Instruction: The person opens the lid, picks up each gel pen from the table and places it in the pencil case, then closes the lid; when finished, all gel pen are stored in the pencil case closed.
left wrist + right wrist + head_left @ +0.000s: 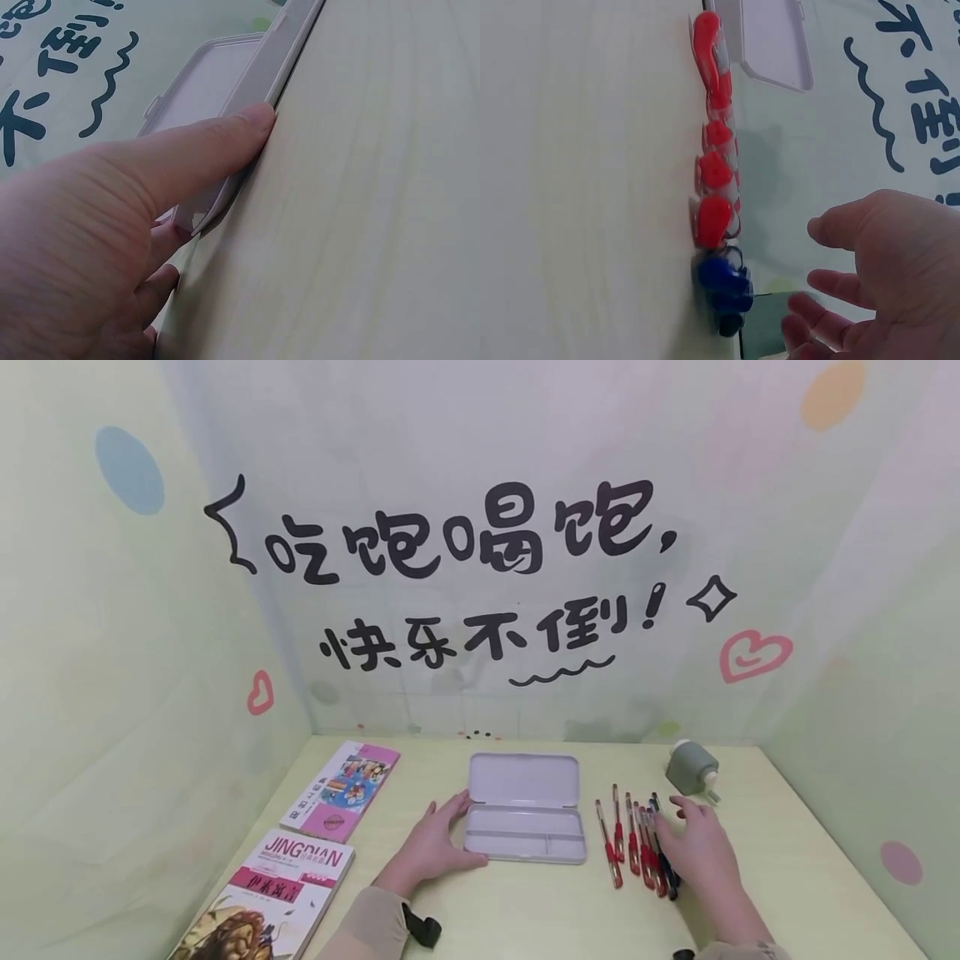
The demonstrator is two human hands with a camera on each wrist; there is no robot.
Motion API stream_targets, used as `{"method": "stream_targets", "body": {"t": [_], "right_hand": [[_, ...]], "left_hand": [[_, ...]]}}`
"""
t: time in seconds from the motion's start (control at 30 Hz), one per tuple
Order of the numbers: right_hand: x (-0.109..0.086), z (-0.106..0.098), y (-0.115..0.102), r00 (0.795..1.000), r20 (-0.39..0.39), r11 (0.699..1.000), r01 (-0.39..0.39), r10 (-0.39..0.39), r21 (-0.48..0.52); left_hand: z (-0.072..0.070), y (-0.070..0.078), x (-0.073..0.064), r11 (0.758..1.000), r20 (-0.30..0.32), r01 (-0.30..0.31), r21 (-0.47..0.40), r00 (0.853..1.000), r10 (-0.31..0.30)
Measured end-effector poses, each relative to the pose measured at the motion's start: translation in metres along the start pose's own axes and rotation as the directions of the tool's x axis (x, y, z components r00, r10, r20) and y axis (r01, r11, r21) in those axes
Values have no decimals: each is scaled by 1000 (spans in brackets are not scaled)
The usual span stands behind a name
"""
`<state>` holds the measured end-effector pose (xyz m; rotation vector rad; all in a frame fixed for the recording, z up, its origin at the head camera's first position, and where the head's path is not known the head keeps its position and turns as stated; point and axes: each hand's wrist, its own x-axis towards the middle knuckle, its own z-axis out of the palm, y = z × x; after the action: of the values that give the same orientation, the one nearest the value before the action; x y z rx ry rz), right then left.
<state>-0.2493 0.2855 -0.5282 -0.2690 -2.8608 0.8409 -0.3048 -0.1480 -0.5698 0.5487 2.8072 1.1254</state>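
Observation:
A pale lilac pencil case (524, 850) lies on the table with its lid (524, 779) folded back, showing bare compartments. My left hand (438, 847) holds it at the left end. In the left wrist view the thumb (225, 139) lies along the case's front wall, while the other fingers are at its end. To the right of the case lie several red gel pens (634, 847) and a few dark blue or black pens (667, 862). My right hand (697, 847) hovers just right of these pens, fingers loosely bent and holding nothing in the right wrist view.
A grey-green bottle (690, 768) with a whitish cap stands behind my right hand. Two books lie on the left, a pink one (341, 789) and a larger one with a lion cover (266, 893). Printed cloth walls (480, 693) enclose the table.

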Motion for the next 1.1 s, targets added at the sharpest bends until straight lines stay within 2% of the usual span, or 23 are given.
{"method": "stream_targets", "body": {"t": [0.17, 0.3, 0.53, 0.67, 0.8, 1.1], "right_hand": [[0, -5, 13, 998, 38, 998, -39, 41, -53], [0, -6, 16, 996, 70, 995, -40, 47, -91], [0, -1, 20, 987, 141, 989, -61, 80, -132], [-2, 0, 19, 984, 151, 987, -77, 98, -139], [-5, -1, 16, 980, 156, 985, -103, 124, -136], [-6, -3, 17, 986, 108, 986, -112, 126, -124]], "left_hand": [[1, 1, 1, 1000, -5, -9, -3, 1000, 9], [1, 2, 1, 1000, -2, -22, -13, 1000, 22], [1, 1, 0, 1000, -3, -5, -15, 1000, 5], [1, -1, 0, 1000, -1, 4, -20, 1000, -4], [2, -2, 0, 1000, -1, -15, -25, 1000, 15], [3, -3, 1, 999, -7, -40, -9, 999, 40]]}}
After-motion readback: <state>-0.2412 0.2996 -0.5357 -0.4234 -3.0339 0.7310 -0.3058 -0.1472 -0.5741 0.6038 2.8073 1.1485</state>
